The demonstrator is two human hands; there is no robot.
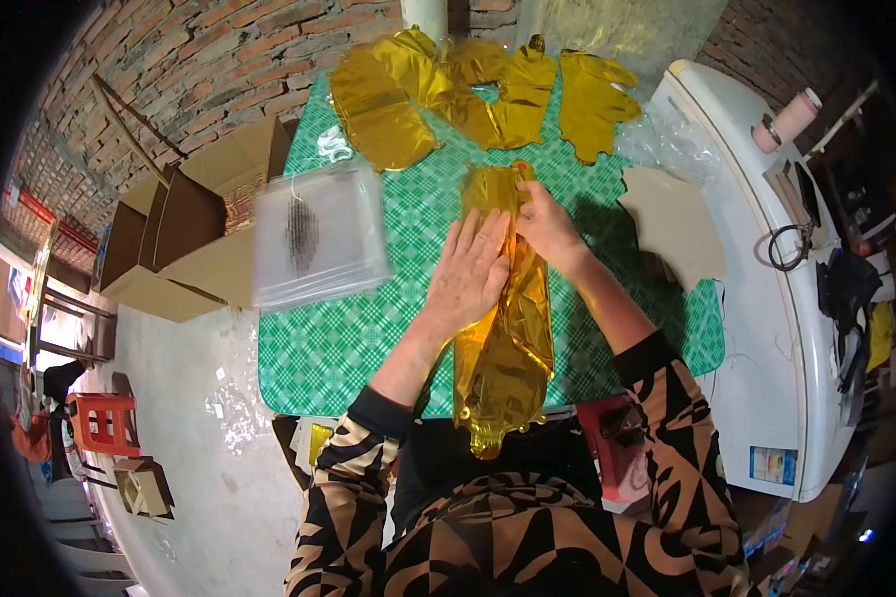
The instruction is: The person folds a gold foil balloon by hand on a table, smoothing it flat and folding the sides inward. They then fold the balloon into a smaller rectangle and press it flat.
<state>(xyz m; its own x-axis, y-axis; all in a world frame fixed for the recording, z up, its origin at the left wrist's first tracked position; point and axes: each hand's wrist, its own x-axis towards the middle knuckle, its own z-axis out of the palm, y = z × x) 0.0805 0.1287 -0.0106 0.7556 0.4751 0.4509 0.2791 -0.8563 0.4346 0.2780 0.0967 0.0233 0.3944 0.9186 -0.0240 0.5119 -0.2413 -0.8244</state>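
A gold foil balloon, flat and folded lengthwise into a long strip, lies on the table in front of me. Its lower end hangs past the near edge of the table. My left hand rests flat on the upper half of the foil, fingers stretched out. Beside it, my right hand has its fingers curled at the right edge of the foil, near the top, pinching it. Further back on the table lie more flat gold foil balloons, with a separate one to their right.
A stack of clear plastic bags lies at the left of the green checked table. Open cardboard boxes stand left of the table. A cardboard piece lies at the right, beside a white appliance lying on its back.
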